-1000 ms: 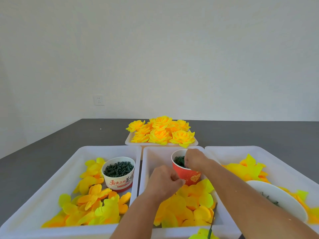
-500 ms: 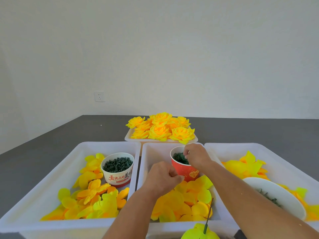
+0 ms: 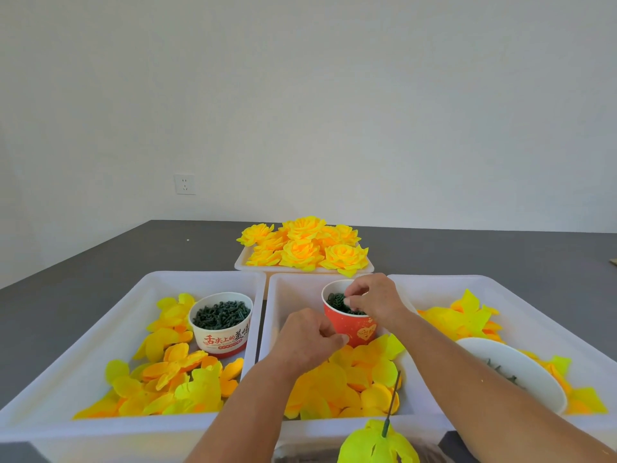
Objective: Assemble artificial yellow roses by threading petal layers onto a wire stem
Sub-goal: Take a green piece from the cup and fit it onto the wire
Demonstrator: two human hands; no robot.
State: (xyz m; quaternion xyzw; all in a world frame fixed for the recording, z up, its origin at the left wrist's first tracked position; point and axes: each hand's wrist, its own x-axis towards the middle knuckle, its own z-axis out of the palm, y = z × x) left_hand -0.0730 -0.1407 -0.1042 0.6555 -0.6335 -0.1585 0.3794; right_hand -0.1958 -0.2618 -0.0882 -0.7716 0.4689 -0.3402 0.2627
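Right hand (image 3: 375, 304) fingertips pinched into red cup (image 3: 350, 324) of green pieces; left hand (image 3: 309, 339), curled, contents unclear, at its 7 o'clock.

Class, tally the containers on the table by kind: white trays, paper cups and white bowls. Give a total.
White trays: 4
Paper cups: 2
White bowls: 1
Total: 7

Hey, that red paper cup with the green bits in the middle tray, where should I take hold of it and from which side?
Grip the red paper cup round its lower wall, coming from its left: it stands upright, the right hand covers its open rim and right side.
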